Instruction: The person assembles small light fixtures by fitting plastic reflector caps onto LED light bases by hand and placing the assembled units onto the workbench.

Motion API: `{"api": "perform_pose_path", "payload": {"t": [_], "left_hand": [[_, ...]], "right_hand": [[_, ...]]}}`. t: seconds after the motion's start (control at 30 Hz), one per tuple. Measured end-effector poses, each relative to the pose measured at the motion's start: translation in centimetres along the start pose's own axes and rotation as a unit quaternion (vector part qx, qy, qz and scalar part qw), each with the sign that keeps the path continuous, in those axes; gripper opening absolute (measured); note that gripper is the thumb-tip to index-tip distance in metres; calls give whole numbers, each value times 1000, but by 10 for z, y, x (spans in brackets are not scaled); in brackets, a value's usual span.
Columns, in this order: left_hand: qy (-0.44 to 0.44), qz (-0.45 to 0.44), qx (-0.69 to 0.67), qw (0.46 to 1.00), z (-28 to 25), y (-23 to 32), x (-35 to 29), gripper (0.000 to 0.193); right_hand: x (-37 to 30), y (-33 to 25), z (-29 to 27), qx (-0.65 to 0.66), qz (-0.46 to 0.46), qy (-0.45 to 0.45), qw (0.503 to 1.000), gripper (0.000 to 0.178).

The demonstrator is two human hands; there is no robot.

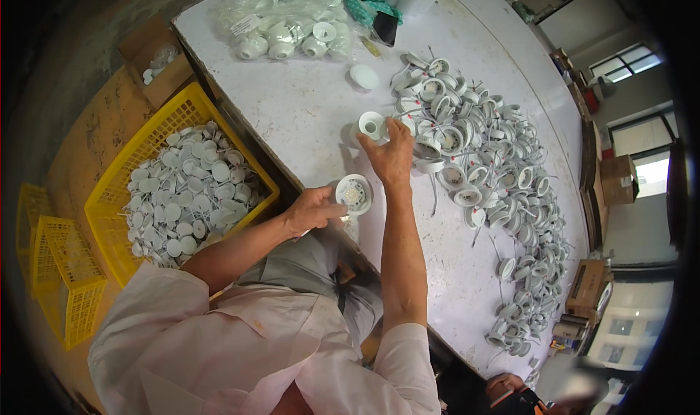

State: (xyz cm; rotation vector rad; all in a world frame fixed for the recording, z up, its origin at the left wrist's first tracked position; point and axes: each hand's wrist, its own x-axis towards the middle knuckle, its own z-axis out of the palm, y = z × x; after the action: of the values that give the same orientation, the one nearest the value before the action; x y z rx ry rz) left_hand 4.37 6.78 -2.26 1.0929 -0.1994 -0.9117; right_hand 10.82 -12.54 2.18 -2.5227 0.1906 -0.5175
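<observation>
Between the fingers of my left hand is a round white lamp housing, its open side facing up with a pale LED board inside. It is held at the table's near edge. Farther in, my right hand has thumb and fingers around a white cup-shaped lamp shell that has a round hole in its middle. Just beyond the shell, a white domed cover lies on the table. Right of my right hand begins a large pile of white lamp housings with thin wires.
At my left stands a yellow basket full of white discs with stems. A clear bag of white cups lies at the table's far end, beside green wrap. A cardboard box is beyond the basket. Another person sits lower right.
</observation>
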Motion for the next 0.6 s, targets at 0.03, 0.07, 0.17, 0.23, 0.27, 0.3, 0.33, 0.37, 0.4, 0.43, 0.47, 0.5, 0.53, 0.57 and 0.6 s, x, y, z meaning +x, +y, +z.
{"api": "perform_pose_path", "payload": {"t": [0.03,0.07,0.17,0.23,0.27,0.3,0.33,0.37,0.4,0.43,0.47,0.5,0.53,0.57,0.6], "left_hand": [[-2,2,0,1000,-1,-1,1,36],[-3,4,2,1000,-2,-2,2,37],[-6,1,-2,1000,-3,-4,3,39],[-5,-4,-8,1000,-1,-4,3,39],[-8,13,-27,1000,1,-2,2,39],[-12,29,-46,998,2,-1,1,39],[-12,28,-45,999,3,-1,1,39],[-9,29,-52,998,3,0,1,40],[-5,29,-58,998,3,1,1,40],[-4,25,-59,998,3,2,0,40],[6,28,-59,998,4,4,0,40],[15,30,-58,998,5,6,1,39],[18,23,-60,998,6,6,0,39],[31,23,-51,998,6,7,2,41],[43,24,-41,998,6,8,2,43]], "right_hand": [[1,1,1,2,2,-4,1000,72],[1,1,2,5,5,-7,1000,72],[0,4,2,36,-15,7,999,70],[-2,3,-1,62,-3,22,998,69],[-3,2,-2,90,11,35,995,69],[-2,1,-4,91,11,34,995,69],[-2,0,-6,133,42,34,990,68],[-3,0,-8,174,73,33,981,68],[-4,0,-12,175,76,33,981,68],[-9,1,-15,209,80,38,974,67],[-13,3,-18,243,85,43,965,66],[-17,7,-22,267,101,56,957,61],[-26,5,-28,329,94,70,937,56],[-35,6,-34,341,112,73,930,55],[-47,8,-39,352,130,77,923,54]]}}
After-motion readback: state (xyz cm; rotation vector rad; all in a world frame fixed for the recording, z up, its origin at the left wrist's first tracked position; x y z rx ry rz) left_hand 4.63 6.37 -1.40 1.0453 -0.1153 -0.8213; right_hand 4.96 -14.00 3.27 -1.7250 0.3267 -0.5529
